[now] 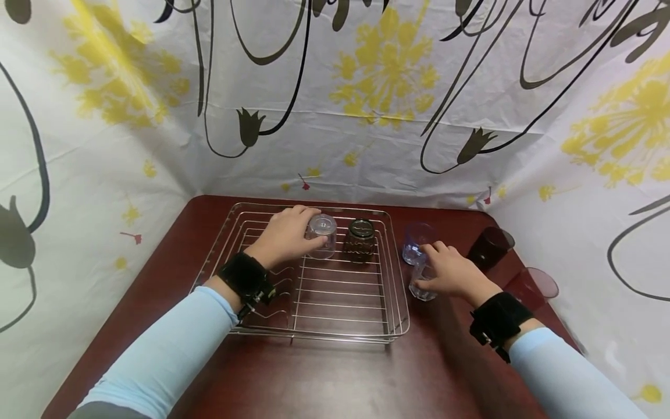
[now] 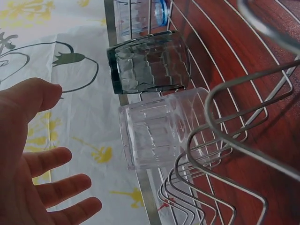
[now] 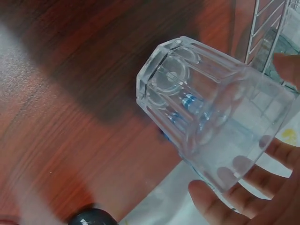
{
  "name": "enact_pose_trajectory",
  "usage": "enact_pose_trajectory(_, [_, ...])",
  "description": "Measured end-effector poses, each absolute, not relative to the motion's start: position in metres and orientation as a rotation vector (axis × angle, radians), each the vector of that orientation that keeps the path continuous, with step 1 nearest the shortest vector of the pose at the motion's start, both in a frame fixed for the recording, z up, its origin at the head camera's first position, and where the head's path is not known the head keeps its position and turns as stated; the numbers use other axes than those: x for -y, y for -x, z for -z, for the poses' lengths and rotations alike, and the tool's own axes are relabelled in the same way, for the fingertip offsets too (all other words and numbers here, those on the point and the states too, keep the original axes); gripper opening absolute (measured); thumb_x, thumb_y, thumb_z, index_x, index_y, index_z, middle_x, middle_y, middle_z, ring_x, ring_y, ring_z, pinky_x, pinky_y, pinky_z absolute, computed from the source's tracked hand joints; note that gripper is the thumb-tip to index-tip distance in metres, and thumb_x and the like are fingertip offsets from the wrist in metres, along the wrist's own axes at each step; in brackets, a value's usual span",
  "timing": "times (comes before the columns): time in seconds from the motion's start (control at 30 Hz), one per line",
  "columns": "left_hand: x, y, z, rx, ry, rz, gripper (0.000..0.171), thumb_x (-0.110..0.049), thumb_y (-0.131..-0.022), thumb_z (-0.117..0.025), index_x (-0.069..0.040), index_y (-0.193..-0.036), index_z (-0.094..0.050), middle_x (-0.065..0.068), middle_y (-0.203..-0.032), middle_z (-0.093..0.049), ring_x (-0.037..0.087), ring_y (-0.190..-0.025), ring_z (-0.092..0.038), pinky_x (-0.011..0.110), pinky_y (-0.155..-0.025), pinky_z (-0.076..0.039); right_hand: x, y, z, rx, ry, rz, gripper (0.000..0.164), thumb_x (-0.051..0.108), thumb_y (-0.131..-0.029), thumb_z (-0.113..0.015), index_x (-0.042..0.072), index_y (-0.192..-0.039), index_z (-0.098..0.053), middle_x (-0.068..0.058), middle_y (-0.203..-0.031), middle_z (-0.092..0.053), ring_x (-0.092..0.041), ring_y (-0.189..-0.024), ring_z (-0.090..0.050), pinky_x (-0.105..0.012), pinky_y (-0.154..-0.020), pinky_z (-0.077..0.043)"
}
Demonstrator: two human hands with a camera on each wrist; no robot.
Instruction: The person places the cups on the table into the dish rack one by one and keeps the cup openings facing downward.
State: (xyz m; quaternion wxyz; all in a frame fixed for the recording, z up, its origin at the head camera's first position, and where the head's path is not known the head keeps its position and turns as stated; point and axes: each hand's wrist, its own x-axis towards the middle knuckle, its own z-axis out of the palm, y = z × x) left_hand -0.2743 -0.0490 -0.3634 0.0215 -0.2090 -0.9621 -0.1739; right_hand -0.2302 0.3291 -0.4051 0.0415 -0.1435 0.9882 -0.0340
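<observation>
Rack [image 1: 314,335]: smooth, shiny metal wire. Table [image 1: 335,378]: glossy, wood-grained. Clear tumbler [image 3: 211,108]: transparent, faceted, glossy; glass or plastic indistinguishable. Dark tumbler [image 2: 147,65]: translucent, glossy. Backdrop [image 1: 293,166]: creased matt sheeting. Left sleeve [image 1: 173,343]: smooth cloth. Left wristband [image 1: 243,274]: matt.

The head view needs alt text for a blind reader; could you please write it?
A person's right hand is around a clear faceted tumbler; the left hand is at an upturned clear tumbler in a silver wire rack. An upturned dark-green tumbler is also racked; a blue tumbler, black tumbler and red tumbler are at right.
</observation>
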Motion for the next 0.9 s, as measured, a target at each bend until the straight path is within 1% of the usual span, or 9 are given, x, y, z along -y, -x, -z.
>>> enact_pose_trajectory(0.17, [0.055,0.273,0.366,2.97,0.642,0.542,0.071,-0.059,-0.091,-0.062,-0.019,-0.148,-0.048,0.009,-0.146,-0.05,0.032,-0.133,-0.048,0.057,-0.112,-0.036,-0.329,0.23,0.407,-3.017,0.478,0.102,0.079,0.046,-0.085,-0.076,0.001,-0.143,-0.048,-0.027,-0.135,-0.051,-0.049,-0.122,-0.05,-0.06,-0.09,-0.049])
enact_pose_trajectory(0.3, [0.059,0.271,0.365,2.961,0.639,0.563,0.071,-0.059,-0.091,-0.062,-0.018,-0.148,-0.048,0.009,-0.146,-0.05,0.032,-0.134,-0.048,0.058,-0.111,-0.036,-0.329,0.229,0.405,-3.021,0.495,0.126,0.076,0.044,-0.084,-0.077,0.0,-0.14,-0.051,-0.027,-0.133,-0.052,-0.049,-0.12,-0.052,-0.06,-0.092,-0.048])
enact_pose_trajectory(0.53, [0.062,0.269,0.364,2.957,0.65,0.596,0.071,-0.058,-0.091,-0.063,-0.017,-0.147,-0.049,0.009,-0.143,-0.052,0.032,-0.13,-0.05,0.057,-0.11,-0.037,-0.329,0.229,0.397,-3.039,0.559,0.101,0.076,0.046,-0.079,-0.079,0.0,-0.135,-0.055,-0.023,-0.123,-0.058,-0.043,-0.111,-0.059,-0.057,-0.088,-0.051])
enact_pose_trajectory(0.73, [0.063,0.269,0.366,2.964,0.632,0.594,0.071,-0.059,-0.091,-0.063,-0.018,-0.147,-0.049,0.009,-0.142,-0.053,0.032,-0.128,-0.051,0.056,-0.108,-0.039,-0.325,0.231,0.374,-3.07,0.591,0.096,0.069,0.043,-0.081,-0.076,0.002,-0.134,-0.057,-0.021,-0.121,-0.059,-0.041,-0.109,-0.06,-0.056,-0.086,-0.051])
enact_pose_trajectory(0.9, [0.062,0.269,0.368,2.963,0.641,0.599,0.072,-0.058,-0.091,-0.063,-0.017,-0.148,-0.048,0.009,-0.143,-0.052,0.033,-0.13,-0.049,0.057,-0.109,-0.037,-0.32,0.233,0.349,-3.109,0.566,0.068,0.066,0.044,-0.08,-0.075,0.008,-0.132,-0.058,-0.016,-0.118,-0.059,-0.038,-0.109,-0.059,-0.055,-0.081,-0.051])
